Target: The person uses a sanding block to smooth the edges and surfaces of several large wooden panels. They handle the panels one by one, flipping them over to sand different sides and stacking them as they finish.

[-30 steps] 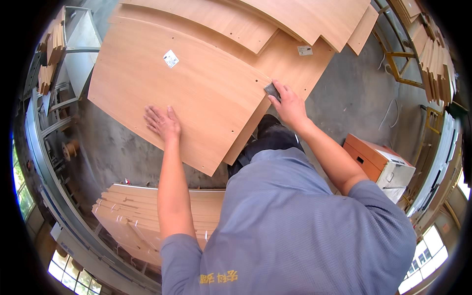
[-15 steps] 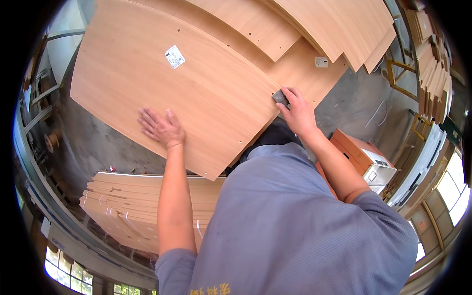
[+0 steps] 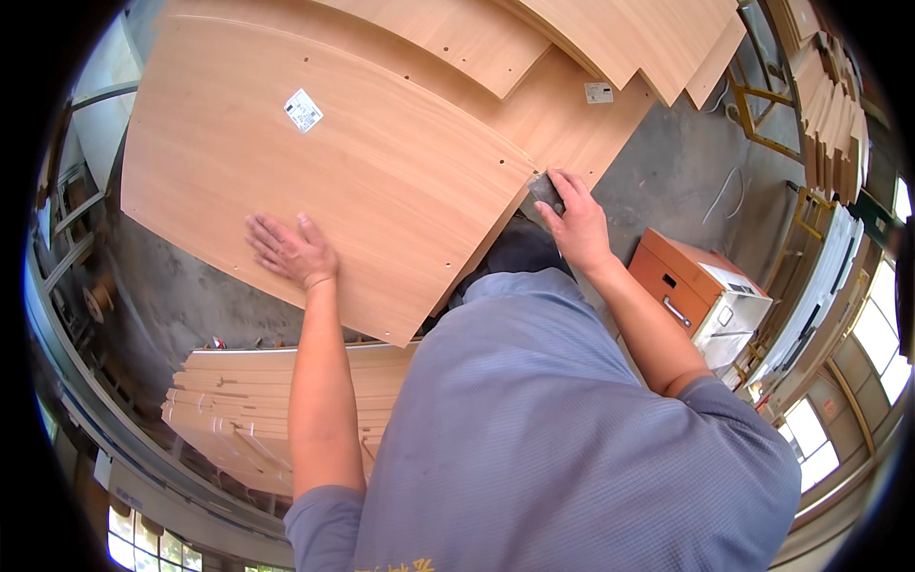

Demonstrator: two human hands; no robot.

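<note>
My left hand lies flat on a large wood-grain panel, fingers spread, near its lower left edge. In my right hand is a small grey block that looks like a sanding block, gripped between thumb and fingers. It sits against the panel's right corner, where two of the panel's edges meet. Small drilled holes run near the panel's edges. A white printed label is stuck on its upper face, beyond my left hand. My right palm and the block's underside are hidden.
More wood-grain panels lie overlapped at the far side, one with a label. A strapped stack of panels stands at the near left. To my right is an orange-and-white cabinet; a yellow metal frame stands beyond it.
My right hand has slid the grey block along the panel's edge to its right corner. The whole view has shifted slightly. My left hand stays on about the same spot of the panel.
</note>
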